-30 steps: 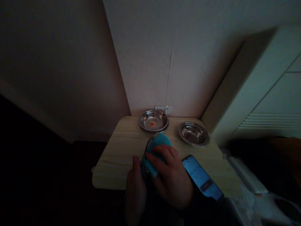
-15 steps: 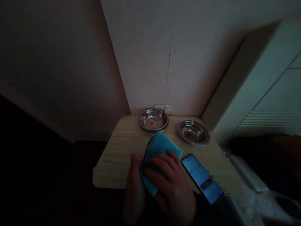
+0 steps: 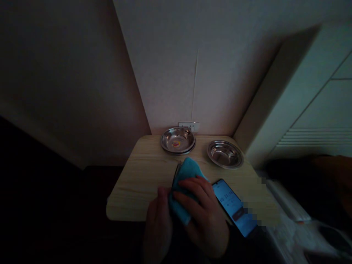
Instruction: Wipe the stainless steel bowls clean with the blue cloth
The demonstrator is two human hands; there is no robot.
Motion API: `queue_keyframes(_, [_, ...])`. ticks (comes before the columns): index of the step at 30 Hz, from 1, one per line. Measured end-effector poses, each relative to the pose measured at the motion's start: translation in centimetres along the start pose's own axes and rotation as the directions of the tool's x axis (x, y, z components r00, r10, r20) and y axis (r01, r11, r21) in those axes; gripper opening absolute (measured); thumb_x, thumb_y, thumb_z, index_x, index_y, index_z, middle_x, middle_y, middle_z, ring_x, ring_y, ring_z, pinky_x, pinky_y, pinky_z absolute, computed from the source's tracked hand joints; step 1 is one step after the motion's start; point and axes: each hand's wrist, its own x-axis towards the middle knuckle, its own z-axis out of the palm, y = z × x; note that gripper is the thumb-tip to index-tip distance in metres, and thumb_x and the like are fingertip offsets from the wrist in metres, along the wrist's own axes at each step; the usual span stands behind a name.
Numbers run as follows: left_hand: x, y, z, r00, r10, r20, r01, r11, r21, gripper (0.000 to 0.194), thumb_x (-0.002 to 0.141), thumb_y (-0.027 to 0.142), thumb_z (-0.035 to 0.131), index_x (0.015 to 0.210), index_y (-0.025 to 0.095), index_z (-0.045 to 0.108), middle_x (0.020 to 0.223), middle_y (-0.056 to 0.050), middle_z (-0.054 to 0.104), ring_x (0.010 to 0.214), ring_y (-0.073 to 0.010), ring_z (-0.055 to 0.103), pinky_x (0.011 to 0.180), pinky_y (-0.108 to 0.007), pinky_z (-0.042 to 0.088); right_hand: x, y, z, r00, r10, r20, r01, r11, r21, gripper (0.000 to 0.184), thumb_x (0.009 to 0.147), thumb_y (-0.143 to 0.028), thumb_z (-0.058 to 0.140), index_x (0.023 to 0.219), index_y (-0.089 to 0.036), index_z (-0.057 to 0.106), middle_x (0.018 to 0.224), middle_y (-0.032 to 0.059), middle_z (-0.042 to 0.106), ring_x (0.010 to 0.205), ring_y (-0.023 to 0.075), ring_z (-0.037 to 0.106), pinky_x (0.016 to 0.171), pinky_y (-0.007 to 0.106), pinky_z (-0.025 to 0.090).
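My right hand (image 3: pixel 205 214) is wrapped over a blue cloth (image 3: pixel 189 168), its fingers bent across the front of it. The cloth presses against a metal dish (image 3: pixel 176 173) seen nearly edge-on, of which only a thin strip of rim shows. My left hand (image 3: pixel 158 223) grips that dish from the left, thumb up; its other fingers are mostly hidden. Both hands are close together over the table's front edge. Just right of the right hand lies a phone (image 3: pixel 233 207) with a lit timer screen.
On the wooden table (image 3: pixel 137 176), shiny metal bowls (image 3: pixel 178 140) with a sticker inside stand at the back. More nested metal bowls (image 3: pixel 224 154) sit to the right. A wall socket (image 3: pixel 192 126) is behind. White bedding or cloth (image 3: pixel 291 234) lies at lower right.
The dish and cloth have turned so that the dish shows more edge-on and less cloth spreads to the right. My left thumb has shifted slightly right and down. The view has shifted slightly.
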Motion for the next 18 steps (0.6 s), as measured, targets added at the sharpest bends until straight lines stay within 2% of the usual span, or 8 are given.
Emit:
queue_keyframes(3, [-0.6,0.7,-0.1,0.999,-0.019,0.045,0.015,0.997,0.078,0.053,0.079,0.061,0.043,0.088,0.014,0.065,0.09,-0.014,0.069,0.082,-0.0249,0.064,0.075,-0.034,0.049,0.1,0.8,-0.3,0.997,0.076,-0.011,-0.076,0.997,0.006,0.027,0.084,-0.015,0.052,0.111,-0.018,0.058,0.113,0.0095,0.058,0.108,0.0247,0.046,0.094,0.044,0.038])
queue_keyframes(6, [-0.9,1.0,-0.3,0.983,0.11,0.15,-0.123,0.989,0.08,0.043,0.085,0.053,0.041,0.082,0.017,0.063,0.082,-0.007,0.069,0.071,-0.018,0.062,0.067,-0.026,0.048,-0.4,1.1,-0.4,0.993,0.116,-0.027,-0.115,0.993,0.009,0.029,0.084,-0.016,0.055,0.113,-0.018,0.057,0.115,0.0095,0.056,0.109,0.0246,0.046,0.094,0.043,0.038])
queue_keyframes(10, [-0.7,1.1,-0.9,0.952,0.272,0.138,-0.292,0.944,0.15,0.034,0.088,0.041,0.042,0.076,0.018,0.063,0.071,-0.003,0.067,0.063,-0.0137,0.061,0.06,-0.021,0.047,-1.7,0.2,-0.2,0.991,0.124,-0.058,-0.126,0.992,-0.031,0.03,0.085,-0.015,0.053,0.115,-0.019,0.056,0.116,0.0098,0.055,0.111,0.0255,0.045,0.095,0.044,0.038])
queue_keyframes(14, [-0.7,1.3,-1.4,0.895,0.413,0.167,-0.442,0.873,0.207,0.032,0.088,0.031,0.04,0.07,0.019,0.064,0.067,-0.003,0.068,0.062,-0.0135,0.064,0.06,-0.019,0.048,-1.6,-0.4,-0.2,0.992,0.087,-0.094,-0.093,0.994,-0.062,0.027,0.084,-0.014,0.051,0.108,-0.021,0.061,0.11,0.0084,0.057,0.106,0.0255,0.048,0.093,0.045,0.038])
queue_keyframes(16, [-0.7,1.3,-1.5,0.875,0.456,0.161,-0.482,0.849,0.215,0.031,0.088,0.029,0.041,0.071,0.019,0.065,0.067,-0.003,0.069,0.062,-0.0129,0.065,0.06,-0.018,0.048,-0.7,0.4,-0.4,0.988,0.124,-0.097,-0.13,0.99,-0.057,0.023,0.083,-0.017,0.055,0.104,-0.022,0.063,0.106,0.0074,0.059,0.101,0.025,0.051,0.089,0.044,0.04])
queue_keyframes(18, [-0.8,1.3,-1.5,0.866,0.477,0.147,-0.499,0.84,0.212,0.03,0.088,0.028,0.042,0.071,0.019,0.065,0.067,-0.002,0.069,0.061,-0.0119,0.064,0.059,-0.016,0.047,0.1,1.5,-0.5,0.971,0.217,-0.097,-0.224,0.972,-0.066,0.019,0.082,-0.021,0.057,0.1,-0.023,0.065,0.101,0.0072,0.061,0.095,0.0247,0.053,0.083,0.042,0.043])
